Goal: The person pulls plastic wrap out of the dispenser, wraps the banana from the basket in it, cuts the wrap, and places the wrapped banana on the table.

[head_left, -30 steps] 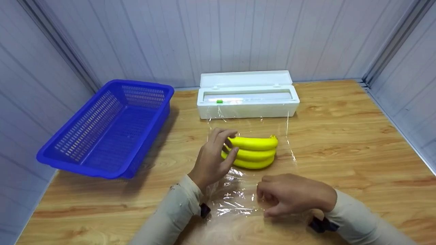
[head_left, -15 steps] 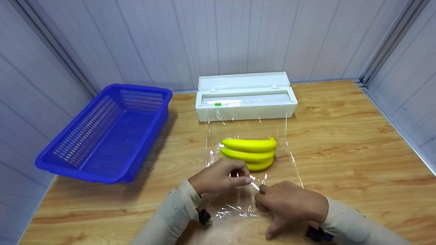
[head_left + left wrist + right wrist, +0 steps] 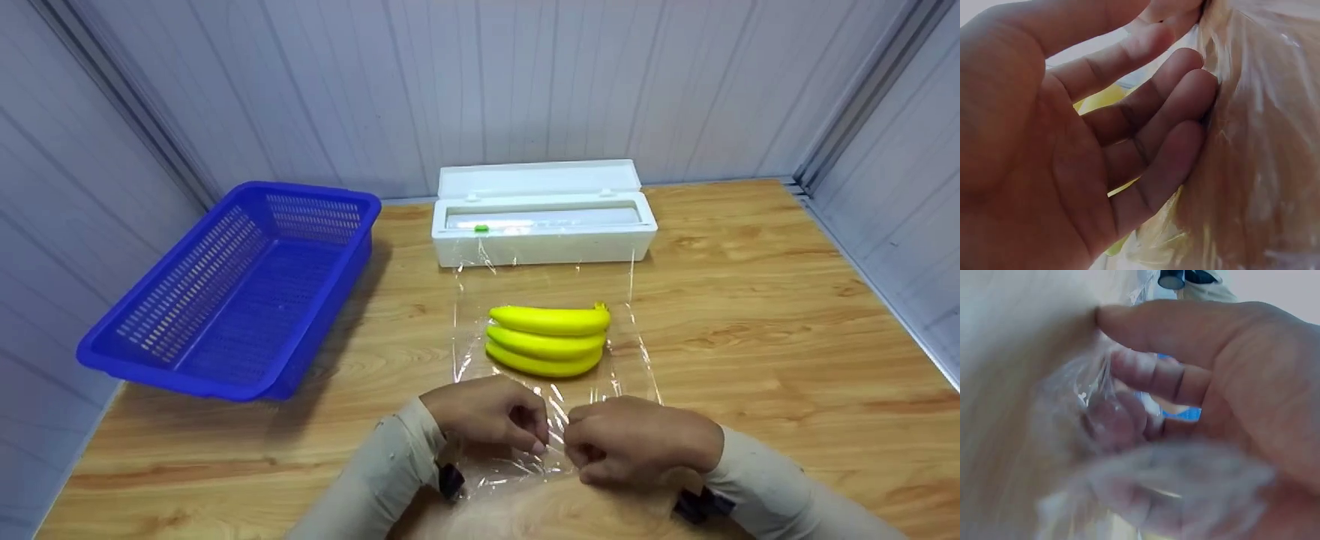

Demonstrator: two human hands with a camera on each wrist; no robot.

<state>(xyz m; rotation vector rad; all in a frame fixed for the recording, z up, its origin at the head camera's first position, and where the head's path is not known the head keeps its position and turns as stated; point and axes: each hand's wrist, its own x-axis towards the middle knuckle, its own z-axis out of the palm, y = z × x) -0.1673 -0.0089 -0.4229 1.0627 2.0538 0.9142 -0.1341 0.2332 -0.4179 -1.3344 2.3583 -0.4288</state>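
A bunch of yellow bananas (image 3: 549,341) lies on a sheet of clear plastic wrap (image 3: 517,289) spread over the table. Near the sheet's front end, my left hand (image 3: 487,412) pinches the wrap between thumb and forefinger. Its other fingers (image 3: 1171,152) bend loosely against the film in the left wrist view. Close by on the right, my right hand (image 3: 641,442) pinches the same film, which bunches over its fingers (image 3: 1114,422) in the right wrist view. From the white dispenser box (image 3: 544,247), lid raised, the wrap runs toward me.
A blue plastic basket (image 3: 319,330) stands on the left side of the wooden table (image 3: 765,322). A small green slider (image 3: 481,228) sits on the dispenser's front edge. Pale panel walls (image 3: 540,82) border the table at the back and sides.
My left hand has left the bananas and come down toward me, beside my right hand, to pinch the film. My right hand's thumb has drawn in toward its fingers since half a second ago.
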